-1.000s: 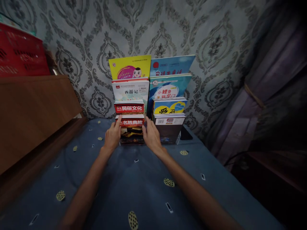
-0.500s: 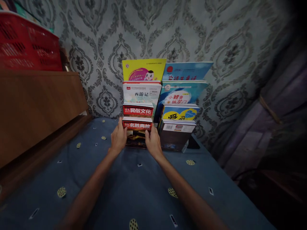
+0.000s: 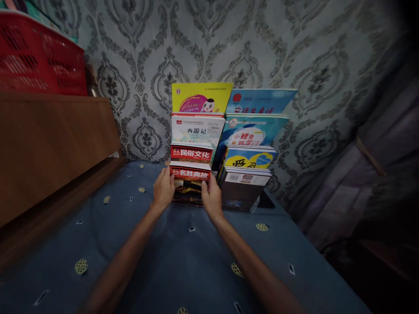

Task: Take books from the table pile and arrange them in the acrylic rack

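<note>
My left hand (image 3: 163, 187) and my right hand (image 3: 211, 196) grip the two sides of the front book (image 3: 190, 185), which has a red title band and a dark picture below. Both thumbs rest on its cover; the other fingers are mostly hidden at its edges. Behind it, in rising steps, stand another red-banded book (image 3: 191, 153), a pale book (image 3: 198, 130) and a yellow book (image 3: 201, 98). Close to my right hand is a second stepped row: a dark book (image 3: 244, 192), a yellow and blue book (image 3: 250, 158), a teal book (image 3: 255, 131) and a blue book (image 3: 262, 101).
The books stand on a dark blue patterned cloth (image 3: 183, 261) against a wallpapered wall (image 3: 209, 43). At left is a wooden cabinet (image 3: 55, 152) with a red basket (image 3: 42, 59) on top. A black flat object (image 3: 266, 199) lies behind the right row. A tied curtain (image 3: 347, 183) hangs at right.
The view has shifted slightly, so the books sit a little lower and further right in it. Both hands keep their places at the sides of the front book.
</note>
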Motion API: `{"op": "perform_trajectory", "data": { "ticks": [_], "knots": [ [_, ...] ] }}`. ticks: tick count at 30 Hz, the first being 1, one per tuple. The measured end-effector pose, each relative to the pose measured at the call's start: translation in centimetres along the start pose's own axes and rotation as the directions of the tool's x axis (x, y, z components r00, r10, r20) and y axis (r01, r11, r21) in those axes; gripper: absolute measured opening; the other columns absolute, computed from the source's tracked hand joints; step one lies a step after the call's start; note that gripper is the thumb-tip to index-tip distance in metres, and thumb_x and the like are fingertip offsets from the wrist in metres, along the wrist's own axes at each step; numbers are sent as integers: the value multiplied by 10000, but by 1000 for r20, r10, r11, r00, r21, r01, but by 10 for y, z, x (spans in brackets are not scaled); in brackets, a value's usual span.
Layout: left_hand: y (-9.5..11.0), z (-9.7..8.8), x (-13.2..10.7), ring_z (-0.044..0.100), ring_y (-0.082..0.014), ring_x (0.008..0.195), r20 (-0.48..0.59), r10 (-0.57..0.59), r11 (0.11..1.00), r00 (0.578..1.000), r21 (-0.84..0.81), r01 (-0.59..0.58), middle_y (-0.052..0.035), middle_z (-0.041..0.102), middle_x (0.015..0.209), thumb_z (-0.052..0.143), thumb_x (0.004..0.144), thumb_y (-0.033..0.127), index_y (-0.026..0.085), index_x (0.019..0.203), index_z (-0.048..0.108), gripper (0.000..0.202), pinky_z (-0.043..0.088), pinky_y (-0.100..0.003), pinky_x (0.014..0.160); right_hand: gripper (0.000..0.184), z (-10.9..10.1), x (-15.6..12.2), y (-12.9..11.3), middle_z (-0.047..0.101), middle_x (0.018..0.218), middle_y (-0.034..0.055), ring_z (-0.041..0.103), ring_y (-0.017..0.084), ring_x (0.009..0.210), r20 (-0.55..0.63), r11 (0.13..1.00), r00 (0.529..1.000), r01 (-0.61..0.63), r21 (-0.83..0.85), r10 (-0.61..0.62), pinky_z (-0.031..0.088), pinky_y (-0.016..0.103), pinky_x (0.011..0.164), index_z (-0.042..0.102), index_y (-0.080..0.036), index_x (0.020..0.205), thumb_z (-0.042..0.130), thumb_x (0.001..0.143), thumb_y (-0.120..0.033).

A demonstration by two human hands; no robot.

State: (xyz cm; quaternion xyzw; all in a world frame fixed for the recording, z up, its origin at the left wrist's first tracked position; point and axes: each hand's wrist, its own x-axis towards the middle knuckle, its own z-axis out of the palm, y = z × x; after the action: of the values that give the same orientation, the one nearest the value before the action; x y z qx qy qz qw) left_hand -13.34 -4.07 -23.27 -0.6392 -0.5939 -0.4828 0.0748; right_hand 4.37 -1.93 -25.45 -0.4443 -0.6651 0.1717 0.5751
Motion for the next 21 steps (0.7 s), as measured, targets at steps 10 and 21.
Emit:
{"op": "perform_trajectory", "data": {
  "ticks": [10,21],
  "knots": [
    [-8,19,10,504,-261,1313,-108,-12,978,994,-209,-11,-170,563,1372,335,1013,343,161,1442,437,477,388,-456,1123,559,11,23,-2,614,1385,137,554,282,1293,-116,995,992,58,83,-49,427,477,1095,492,-186,1439,424,959,-463],
    [-4,25,13,471,-245,1381,-115,-68,930,991,-366,21,-165,535,1445,327,1016,374,160,1433,459,487,343,-456,1175,558,20,34,-1,612,1391,150,571,268,1281,-198,997,978,70,43,-60,433,461,1089,532,-163,1400,335,983,-477]
  ]
}}
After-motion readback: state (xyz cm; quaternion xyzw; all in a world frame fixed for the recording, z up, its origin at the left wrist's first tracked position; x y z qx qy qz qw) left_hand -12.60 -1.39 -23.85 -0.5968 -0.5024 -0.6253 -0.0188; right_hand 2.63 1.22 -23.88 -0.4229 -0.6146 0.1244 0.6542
